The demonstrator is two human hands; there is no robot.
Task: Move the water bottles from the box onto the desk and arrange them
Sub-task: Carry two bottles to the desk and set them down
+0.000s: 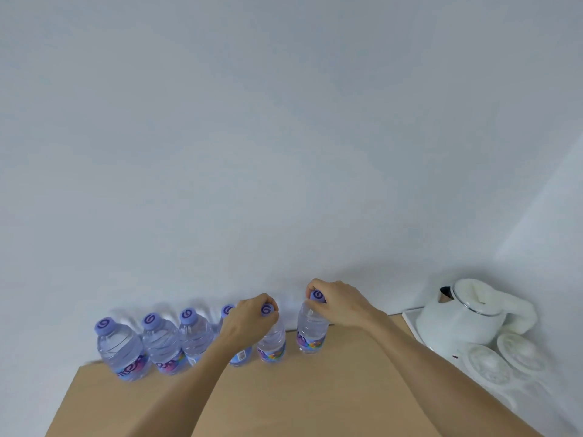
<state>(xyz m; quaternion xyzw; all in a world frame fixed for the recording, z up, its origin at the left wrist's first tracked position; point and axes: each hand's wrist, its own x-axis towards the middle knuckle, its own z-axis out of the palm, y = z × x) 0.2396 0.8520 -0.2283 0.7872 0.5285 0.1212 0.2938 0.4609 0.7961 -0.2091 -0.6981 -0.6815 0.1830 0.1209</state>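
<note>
Several clear water bottles with purple caps stand in a row on the tan desk (315, 398) along the white wall. My left hand (249, 320) grips the neck of one bottle (272, 342), fifth from the left. My right hand (337, 301) is closed around the cap and neck of the rightmost bottle (310, 332). Three bottles stand free at the left, the nearest to the edge being (121, 351). A fourth bottle (227, 310) is partly hidden behind my left wrist. The box is out of view.
A white electric kettle (457, 316) sits on a white tray (410, 316) at the right end of the desk, with two upturned glass cups (501, 357) in front of it. The wall runs directly behind the bottles. The desk's left edge lies by the first bottle.
</note>
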